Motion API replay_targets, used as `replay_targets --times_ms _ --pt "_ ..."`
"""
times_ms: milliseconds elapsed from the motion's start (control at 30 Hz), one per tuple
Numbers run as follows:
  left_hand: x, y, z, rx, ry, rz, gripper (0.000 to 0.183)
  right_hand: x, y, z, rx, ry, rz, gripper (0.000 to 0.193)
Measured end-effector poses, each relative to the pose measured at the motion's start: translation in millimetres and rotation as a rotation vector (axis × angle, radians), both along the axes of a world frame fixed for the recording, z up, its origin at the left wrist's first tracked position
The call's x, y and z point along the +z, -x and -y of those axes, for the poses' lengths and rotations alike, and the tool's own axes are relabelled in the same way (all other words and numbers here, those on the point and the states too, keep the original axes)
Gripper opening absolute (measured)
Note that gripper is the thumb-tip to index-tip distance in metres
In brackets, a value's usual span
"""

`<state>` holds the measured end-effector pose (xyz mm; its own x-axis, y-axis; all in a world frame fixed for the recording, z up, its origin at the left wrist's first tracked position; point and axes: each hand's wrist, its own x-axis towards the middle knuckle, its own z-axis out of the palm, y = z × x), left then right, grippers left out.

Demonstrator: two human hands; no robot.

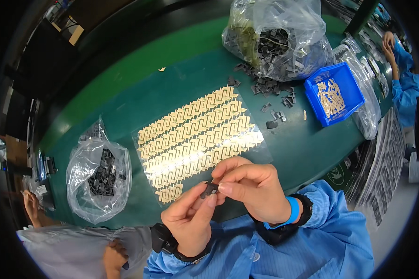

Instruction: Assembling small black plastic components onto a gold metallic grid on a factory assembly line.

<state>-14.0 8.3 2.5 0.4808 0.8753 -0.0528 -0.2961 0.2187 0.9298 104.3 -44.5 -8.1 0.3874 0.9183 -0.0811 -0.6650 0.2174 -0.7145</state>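
Note:
My left hand (194, 215) pinches a small dark plastic part (209, 189) between thumb and fingertips, just in front of the sheet. On the same part lie the thumb and fingertips of my right hand (252, 187), closed together at its right side. Whether those right fingers also hold a tiny piece of their own is hidden. Beyond both hands lies a clear sheet (149, 188) bearing rows of small cream-coloured, angled stickers (191, 125). Its nearest row is short, with pieces only at the left end.
Left stands an open clear bag (121, 200) of dark parts; a bigger bag (307, 28) is at the back right, dark parts (267, 86) spilling out. A blue bin (328, 122) holds cream pieces. Co-workers' hands show at far left (31, 203) and far right (389, 42).

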Motion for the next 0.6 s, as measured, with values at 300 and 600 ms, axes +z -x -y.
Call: replay_targets --times_ms 300,600 --pt "-1.9 -2.9 0.8 0.045 0.022 0.007 0.027 -0.2 3.2 -4.5 -0.051 -0.035 0.022 0.009" --pt "-2.8 -4.9 0.5 0.048 0.065 0.027 0.027 -3.9 3.4 -5.0 -0.090 -0.018 0.160 0.011"
